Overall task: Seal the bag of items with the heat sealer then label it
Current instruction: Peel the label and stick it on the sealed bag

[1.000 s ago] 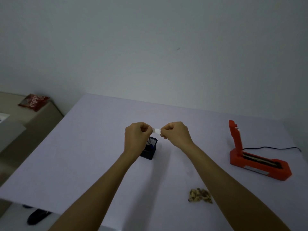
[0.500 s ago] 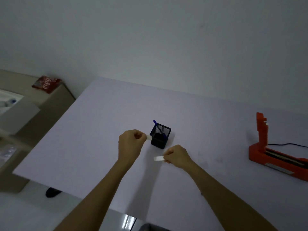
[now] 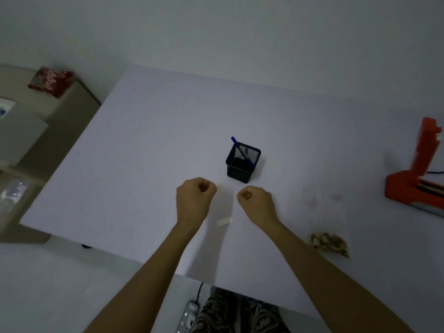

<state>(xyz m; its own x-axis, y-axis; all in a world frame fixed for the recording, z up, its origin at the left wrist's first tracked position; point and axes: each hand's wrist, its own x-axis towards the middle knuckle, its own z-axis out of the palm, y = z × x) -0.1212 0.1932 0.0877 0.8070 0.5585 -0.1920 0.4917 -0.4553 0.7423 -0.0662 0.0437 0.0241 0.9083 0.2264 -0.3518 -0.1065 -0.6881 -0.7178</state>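
From the head view: the right hand (image 3: 255, 200) has let go of the white strip (image 3: 225, 222), which half a second ago it pinched; now the strip lies flat on the table (image 3: 144, 140) between the two wrists. That grip is curled up, holding nothing I can see. The left hand (image 3: 194, 198) pinches a small pale piece (image 3: 219, 188), probably the peeled label. The bag of items (image 3: 329, 243) sits near right, well apart from both hands, heat sealer (image 3: 413, 181) far right. I'd guess sticking the label on comes next.
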